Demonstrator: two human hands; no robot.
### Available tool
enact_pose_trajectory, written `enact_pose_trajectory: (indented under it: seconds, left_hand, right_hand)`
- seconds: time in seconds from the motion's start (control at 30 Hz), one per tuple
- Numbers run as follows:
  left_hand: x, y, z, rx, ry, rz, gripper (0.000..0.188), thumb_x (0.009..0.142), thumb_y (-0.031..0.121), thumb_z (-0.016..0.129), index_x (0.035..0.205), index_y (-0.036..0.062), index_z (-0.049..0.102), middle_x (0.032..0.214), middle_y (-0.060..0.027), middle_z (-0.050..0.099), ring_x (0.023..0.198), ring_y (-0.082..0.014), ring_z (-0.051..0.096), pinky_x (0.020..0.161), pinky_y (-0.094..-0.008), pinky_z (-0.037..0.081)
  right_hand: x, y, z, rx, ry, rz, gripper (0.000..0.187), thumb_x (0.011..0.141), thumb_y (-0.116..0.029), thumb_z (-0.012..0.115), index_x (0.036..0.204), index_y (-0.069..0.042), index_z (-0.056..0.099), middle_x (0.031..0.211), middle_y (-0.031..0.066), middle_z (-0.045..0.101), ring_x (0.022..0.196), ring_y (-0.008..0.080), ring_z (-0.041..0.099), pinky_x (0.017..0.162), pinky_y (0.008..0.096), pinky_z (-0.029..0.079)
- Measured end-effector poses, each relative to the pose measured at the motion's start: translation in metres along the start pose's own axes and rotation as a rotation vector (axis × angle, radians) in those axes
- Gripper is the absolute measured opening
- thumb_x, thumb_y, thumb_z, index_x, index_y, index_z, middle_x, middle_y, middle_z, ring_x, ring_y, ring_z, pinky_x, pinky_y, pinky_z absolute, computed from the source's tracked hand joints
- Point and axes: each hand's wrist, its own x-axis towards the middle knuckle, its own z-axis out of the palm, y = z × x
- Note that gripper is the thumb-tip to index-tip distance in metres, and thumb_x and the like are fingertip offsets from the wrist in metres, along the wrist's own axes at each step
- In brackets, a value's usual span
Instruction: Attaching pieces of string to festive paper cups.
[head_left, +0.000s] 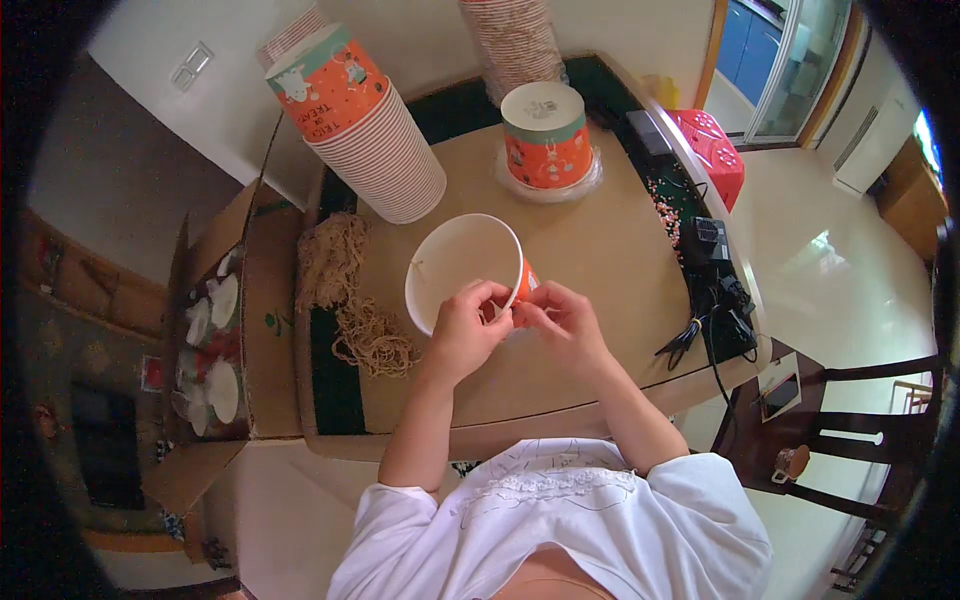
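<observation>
- The work on the paper bucket (450, 262) looks partway along: what seems to be a short cord end (418, 264) shows inside its wall, across the opening from the fingers, while the near right side is being handled.
- That near side seems to be what is left on this bucket; whether a cord passes through there is too small to tell.
- The bucket is directly at the fingertips, mostly to their left and beyond, mouth facing up; whether its base rests on the desk (625, 265) is hidden.
- The left hand (468, 328) reaches in from below, wrist bent inward, thumb and index finger pinching the rim, the other fingers curled.
- The right hand (562, 322) meets it from the right, palm turned inward, thumb and index finger drawn close together at the outer wall; I cannot tell what, if anything, they grip.
- Both forearms angle inward, so the fingertips nearly touch.
- Left of the fingers lie loose hanks of brown twine (374, 340), apart from the bucket.
- Beyond the fingers stand a leaning bucket stack (388, 165) and an upturned orange bucket (548, 150); no cord is visible on either.
- Small beads (666, 215) lie scattered farther right.
</observation>
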Motion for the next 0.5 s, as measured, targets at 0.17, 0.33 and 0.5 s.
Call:
enact_pose_trajectory:
  seconds: [0.17, 0.33, 0.5]
  left_hand:
    - [-0.002, 0.003, -0.001, 0.057, -0.018, 0.043, 0.013, 0.079, 0.001, 0.063, 0.092, 0.0004, 0.063, 0.082, -0.0027, 0.062, 0.066, -0.0068, 0.059, 0.058, -0.0211, 0.047]
    - [-0.001, 0.002, 0.002, 0.078, -0.082, 0.062, 0.011, 0.081, 0.002, 0.062, 0.092, -0.0004, 0.063, 0.085, -0.0036, 0.061, 0.065, -0.0075, 0.059, 0.056, -0.0203, 0.046]
    - [0.000, 0.000, 0.003, -0.017, -0.086, 0.061, 0.011, 0.083, 0.008, 0.060, 0.091, 0.0017, 0.064, 0.084, -0.0080, 0.061, 0.066, -0.0161, 0.058, 0.061, -0.0288, 0.046]
  right_hand:
    - [0.003, -0.003, -0.001, 0.049, -0.017, 0.026, 0.012, 0.087, -0.011, 0.061, 0.091, 0.001, 0.062, 0.079, 0.0033, 0.064, 0.073, 0.0092, 0.059, 0.062, 0.0246, 0.047]
    - [0.003, -0.006, -0.007, -0.028, -0.043, 0.069, 0.010, 0.091, -0.008, 0.056, 0.092, 0.002, 0.058, 0.082, 0.0043, 0.062, 0.079, 0.0094, 0.060, 0.070, 0.0246, 0.050]
    - [0.002, -0.022, -0.009, -0.055, -0.064, 0.161, 0.009, 0.090, -0.008, 0.055, 0.091, 0.000, 0.058, 0.081, 0.0015, 0.061, 0.075, 0.0071, 0.056, 0.063, 0.0216, 0.046]
